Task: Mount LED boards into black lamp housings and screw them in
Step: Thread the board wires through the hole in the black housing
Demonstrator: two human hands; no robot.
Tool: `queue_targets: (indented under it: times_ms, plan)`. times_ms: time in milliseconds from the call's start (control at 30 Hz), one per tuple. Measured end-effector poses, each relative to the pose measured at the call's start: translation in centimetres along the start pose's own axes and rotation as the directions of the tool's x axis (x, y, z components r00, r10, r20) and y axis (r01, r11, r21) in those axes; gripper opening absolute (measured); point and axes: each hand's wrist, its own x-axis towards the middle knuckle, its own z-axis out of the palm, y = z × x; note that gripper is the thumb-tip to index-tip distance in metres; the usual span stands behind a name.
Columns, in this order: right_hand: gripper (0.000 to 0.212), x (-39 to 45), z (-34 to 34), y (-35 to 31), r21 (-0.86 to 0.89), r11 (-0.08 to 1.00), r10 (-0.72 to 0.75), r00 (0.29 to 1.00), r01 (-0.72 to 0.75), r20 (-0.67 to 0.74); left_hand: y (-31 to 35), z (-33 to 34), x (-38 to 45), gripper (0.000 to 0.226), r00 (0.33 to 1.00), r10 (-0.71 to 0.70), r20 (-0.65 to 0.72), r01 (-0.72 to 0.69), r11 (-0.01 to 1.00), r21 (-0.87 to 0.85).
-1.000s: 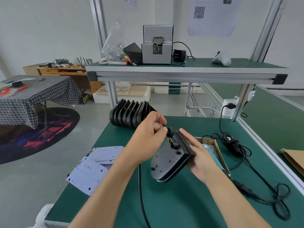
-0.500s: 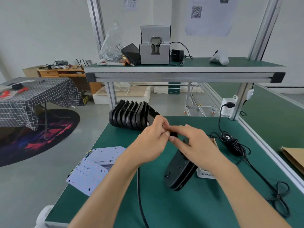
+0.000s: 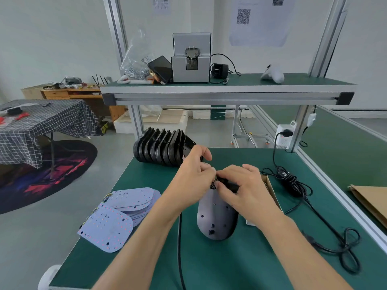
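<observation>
A black lamp housing (image 3: 216, 218) lies on the green table (image 3: 230, 264) in front of me, its smooth back up and its rounded end toward me. My right hand (image 3: 245, 189) grips the housing's far end, where a black bracket sits. My left hand (image 3: 193, 174) pinches something small at that same end; the fingers of both hands hide it. A stack of white LED boards (image 3: 123, 212) with coloured dots lies at the table's left edge. A row of black housings (image 3: 163, 150) stands on edge at the far left corner.
A cardboard box (image 3: 270, 189) sits behind my right hand. A black power cable and adapter (image 3: 293, 183) trail along the right side to a socket (image 3: 285, 136). Another black cable (image 3: 179, 248) runs toward me between my arms. The upper shelf holds a screw feeder (image 3: 191, 59).
The housing has turned from standing on edge to lying with its back up. My right hand has shifted onto its far end, and both hands have closed in together there.
</observation>
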Motion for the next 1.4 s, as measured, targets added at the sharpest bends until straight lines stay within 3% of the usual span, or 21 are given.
queue_targets:
  times_ms: [200,433,667,767,867,967,1167,1300,1400]
  plan:
    - [0.020,-0.9,0.3,0.8,-0.011,0.997,0.075,0.996,-0.074,0.057,0.4,0.2,-0.3,0.026,0.998,0.049,-0.037,-0.048,0.998,0.028]
    - [0.025,-1.8,1.7,1.6,-0.033,0.990,0.135,0.991,-0.135,0.011,0.5,0.7,-0.7,0.024,0.996,0.090,-0.026,-0.090,0.996,0.019]
    - [0.015,-2.0,2.2,2.1,-0.080,0.984,0.160,0.987,-0.160,-0.005,0.3,1.2,-0.8,0.023,0.996,0.082,-0.023,-0.081,0.996,0.033]
    - [0.026,-1.5,1.6,2.0,-0.029,0.984,0.180,0.981,-0.178,0.077,0.1,0.8,-0.6,0.022,0.997,0.057,-0.044,-0.056,0.998,0.025]
    - [0.038,-0.8,0.7,1.6,0.130,0.979,0.135,0.981,-0.154,0.142,0.2,0.1,-0.2,0.021,0.999,0.029,-0.026,-0.028,1.000,0.012]
    - [0.030,-0.1,0.0,1.2,0.216,0.967,0.081,0.966,-0.136,0.246,0.4,-0.4,0.0,0.024,0.999,0.032,-0.032,-0.032,0.999,0.016]
    - [0.028,0.3,-1.9,1.1,0.323,0.911,0.052,0.848,-0.257,0.528,0.7,-1.1,-0.1,0.022,0.997,0.067,-0.040,-0.067,0.998,-0.009]
    - [0.028,0.5,-2.9,0.4,0.345,0.878,0.067,0.800,-0.331,0.597,1.3,-1.3,-0.1,0.013,0.996,0.084,-0.032,-0.086,0.995,-0.058]
    - [0.015,0.4,-2.8,0.0,0.338,0.879,0.124,0.845,-0.337,0.521,1.4,-1.2,-0.2,0.015,0.997,0.078,-0.012,-0.079,0.992,-0.096]
